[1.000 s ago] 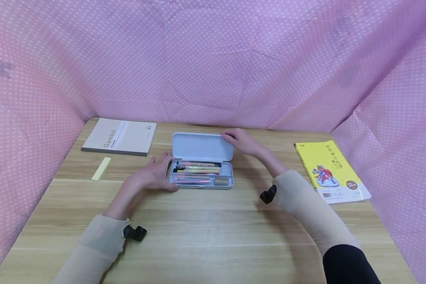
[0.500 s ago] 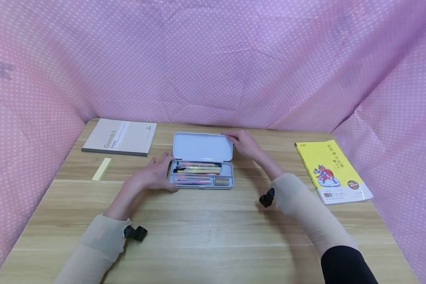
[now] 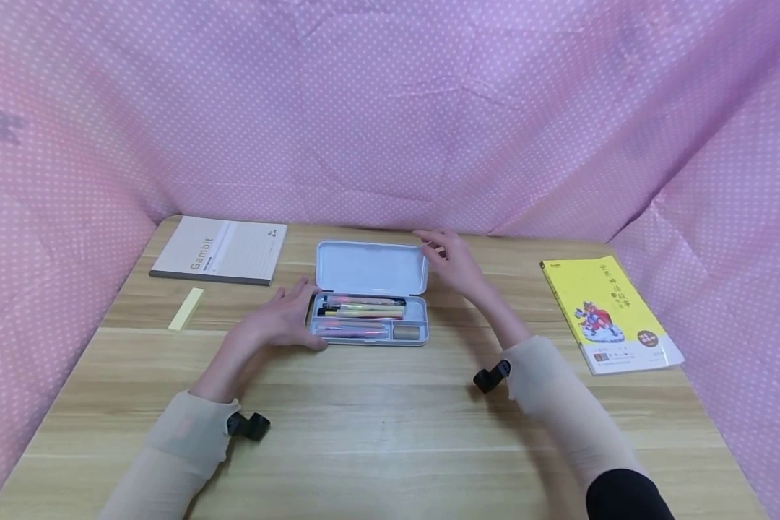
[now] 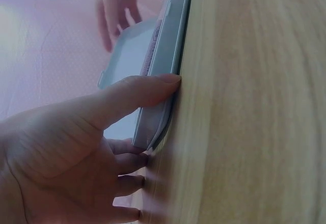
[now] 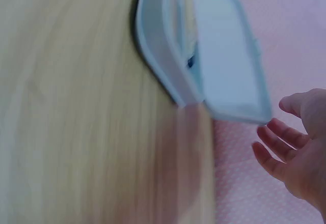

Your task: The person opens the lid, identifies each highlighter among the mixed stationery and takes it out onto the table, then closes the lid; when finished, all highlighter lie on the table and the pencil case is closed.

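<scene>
A pale blue pencil case (image 3: 369, 341) lies with its lid (image 3: 372, 267) raised at the back. Several pens (image 3: 362, 309) fill its long compartments, and a greyish block (image 3: 406, 332) sits in the small front-right one. My left hand (image 3: 284, 318) holds the case's left end, thumb on the front wall and fingers round the end; the left wrist view shows the thumb (image 4: 147, 89) pressed against the side. At the lid's right edge is my right hand (image 3: 455, 263), its fingers spread and holding nothing. In the right wrist view the fingertips (image 5: 262, 132) are beside the lid's corner.
A grey notebook (image 3: 217, 249) lies at the back left, with a pale yellow strip (image 3: 185, 309) in front of it. To the right is a yellow book (image 3: 604, 310). Pink dotted cloth (image 3: 390, 130) hangs behind the wooden table (image 3: 390, 433) and at both sides.
My right hand has let go of the lid's right edge and drawn slightly to the right, its fingers spreading. The lid stays raised. My left hand has not moved.
</scene>
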A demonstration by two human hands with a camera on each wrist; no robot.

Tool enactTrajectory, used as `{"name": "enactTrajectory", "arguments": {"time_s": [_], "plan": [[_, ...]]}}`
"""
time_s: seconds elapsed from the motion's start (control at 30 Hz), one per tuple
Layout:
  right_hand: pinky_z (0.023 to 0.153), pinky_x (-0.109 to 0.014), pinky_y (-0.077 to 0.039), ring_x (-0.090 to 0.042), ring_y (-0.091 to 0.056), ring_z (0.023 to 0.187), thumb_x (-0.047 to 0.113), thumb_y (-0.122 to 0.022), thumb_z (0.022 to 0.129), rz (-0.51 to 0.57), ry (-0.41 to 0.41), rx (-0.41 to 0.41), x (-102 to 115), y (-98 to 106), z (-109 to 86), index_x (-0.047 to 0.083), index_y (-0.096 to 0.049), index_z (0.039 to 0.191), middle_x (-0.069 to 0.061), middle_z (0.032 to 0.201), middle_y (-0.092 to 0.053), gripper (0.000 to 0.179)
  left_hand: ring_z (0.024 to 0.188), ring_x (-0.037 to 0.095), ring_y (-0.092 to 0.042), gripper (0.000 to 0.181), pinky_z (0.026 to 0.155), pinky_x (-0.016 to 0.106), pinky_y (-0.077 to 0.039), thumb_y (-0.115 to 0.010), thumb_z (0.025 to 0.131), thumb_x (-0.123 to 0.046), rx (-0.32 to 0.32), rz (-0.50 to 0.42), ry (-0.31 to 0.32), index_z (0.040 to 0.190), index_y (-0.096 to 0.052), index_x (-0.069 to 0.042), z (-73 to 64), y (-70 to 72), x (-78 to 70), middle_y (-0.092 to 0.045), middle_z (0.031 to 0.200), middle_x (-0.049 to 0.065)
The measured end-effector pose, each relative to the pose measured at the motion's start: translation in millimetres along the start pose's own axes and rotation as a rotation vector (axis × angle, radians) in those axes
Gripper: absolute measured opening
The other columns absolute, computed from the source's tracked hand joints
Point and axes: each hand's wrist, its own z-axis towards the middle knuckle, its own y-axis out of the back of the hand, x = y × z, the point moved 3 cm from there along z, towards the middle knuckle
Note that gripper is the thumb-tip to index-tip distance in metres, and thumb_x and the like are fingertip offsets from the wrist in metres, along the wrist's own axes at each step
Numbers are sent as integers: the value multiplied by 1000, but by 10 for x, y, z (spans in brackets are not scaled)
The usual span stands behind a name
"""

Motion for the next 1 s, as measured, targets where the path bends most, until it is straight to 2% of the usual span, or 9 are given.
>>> {"name": "enactTrajectory", "arguments": {"time_s": [0.1,0.2,0.3,0.37,0.57,0.73,0.77,1.0], "plan": [[105,-51,-56,-38,-62,122,11,-60,102,80,23,-70,87,50,-91,4,-61,141,-23,132,-62,40,154,60,-12,103,127,70,-12,-85,72,-45,4,-3,4,151,-31,-5,5,-5,6,-12,168,34],[107,-56,-55,-42,-60,125,10,-66,99,182,58,-123,189,77,-212,3,-59,142,-24,137,-60,45,155,58,-12,103,128,70,-11,-85,72,-45,1,-2,-2,150,-31,-5,1,-9,9,-12,168,34],[105,-55,-56,-40,-62,124,8,-70,96,246,97,-111,277,53,-327,4,-57,144,-22,138,-61,50,155,56,-13,104,128,69,-11,-85,72,-45,-4,2,-9,150,-31,-4,0,-13,19,-13,168,34],[104,-54,-57,-38,-64,123,8,-71,95,242,117,-66,311,3,-384,5,-55,146,-21,138,-62,54,154,57,-14,104,128,69,-11,-85,72,-45,-7,5,-10,150,-31,-3,2,-14,27,-13,168,35],[102,-49,-59,-32,-66,121,18,-74,95,108,184,105,359,-187,-457,12,-53,149,-16,141,-61,58,154,54,-22,104,128,69,-11,-86,70,-44,-33,-1,-38,150,-33,-3,25,-4,27,-21,166,32],[97,-47,-61,-30,-68,118,23,-74,95,-12,226,209,370,-333,-485,15,-56,147,-12,138,-58,55,153,58,-17,108,127,71,-12,-86,69,-48,-35,-2,-15,152,-31,-6,52,-51,78,-15,169,30],[95,-47,-61,-29,-67,117,23,-74,95,-28,230,223,367,-361,-493,15,-57,146,-11,136,-59,54,153,60,-14,109,126,72,-12,-85,69,-48,-29,3,-4,152,-30,-6,50,-54,81,-12,170,31],[89,-39,-56,-22,-62,111,29,-71,97,-145,190,301,366,-491,-538,21,-61,143,-6,129,-61,47,153,61,-14,110,126,71,-14,-85,70,-49,-7,22,7,154,-28,-5,9,-14,50,-12,169,32]]}}
